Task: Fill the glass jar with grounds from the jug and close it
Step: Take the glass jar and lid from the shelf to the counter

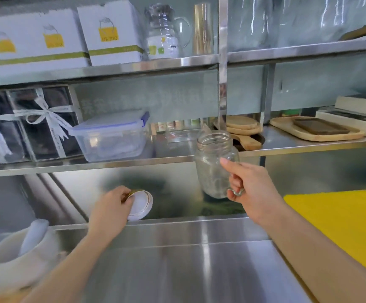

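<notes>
An empty clear glass jar [212, 162] with a handle and an open threaded mouth hangs in the air in front of the shelves. My right hand [250, 184] grips it by the handle. My left hand [114, 206] holds the jar's round lid [140, 204], gold at the rim and white on the inside, tilted just above the steel counter [177, 259]. No jug with grounds can be made out with certainty; a white mortar with a pestle [22, 250] stands at the lower left.
Steel shelves rise behind the counter. A clear plastic box with a blue-clipped lid [112, 136] and ribboned gift boxes [31, 123] sit on the middle shelf, wooden boards [315, 129] to the right. A yellow board [344, 226] lies at right.
</notes>
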`<action>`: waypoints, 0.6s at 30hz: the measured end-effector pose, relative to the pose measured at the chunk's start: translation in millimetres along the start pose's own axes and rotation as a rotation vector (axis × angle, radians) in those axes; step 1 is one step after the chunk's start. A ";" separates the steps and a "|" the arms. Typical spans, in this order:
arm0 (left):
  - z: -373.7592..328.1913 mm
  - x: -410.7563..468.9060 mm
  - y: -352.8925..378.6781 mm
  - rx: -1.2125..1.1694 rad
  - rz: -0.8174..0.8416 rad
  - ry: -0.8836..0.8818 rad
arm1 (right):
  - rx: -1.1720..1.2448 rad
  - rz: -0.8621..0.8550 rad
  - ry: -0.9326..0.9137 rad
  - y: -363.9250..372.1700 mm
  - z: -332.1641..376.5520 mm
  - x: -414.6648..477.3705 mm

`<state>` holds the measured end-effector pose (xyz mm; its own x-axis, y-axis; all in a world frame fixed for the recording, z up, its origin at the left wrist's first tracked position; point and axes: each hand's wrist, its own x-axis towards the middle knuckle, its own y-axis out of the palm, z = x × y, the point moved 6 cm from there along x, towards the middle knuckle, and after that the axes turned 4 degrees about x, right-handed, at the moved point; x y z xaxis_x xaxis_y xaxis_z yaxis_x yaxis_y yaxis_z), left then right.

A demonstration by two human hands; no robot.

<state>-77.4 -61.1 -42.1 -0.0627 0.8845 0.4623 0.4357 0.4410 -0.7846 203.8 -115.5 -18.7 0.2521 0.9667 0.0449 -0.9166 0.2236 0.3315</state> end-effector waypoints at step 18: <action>-38.3 -168.7 -77.8 -0.569 0.146 -0.171 | -0.083 0.054 0.096 -43.2 12.1 -204.2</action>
<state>-66.4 -250.5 -43.3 -0.0889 0.9623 0.2570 0.8588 0.2047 -0.4696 195.7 -324.1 -30.8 0.1743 0.9842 -0.0313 -0.9515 0.1765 0.2520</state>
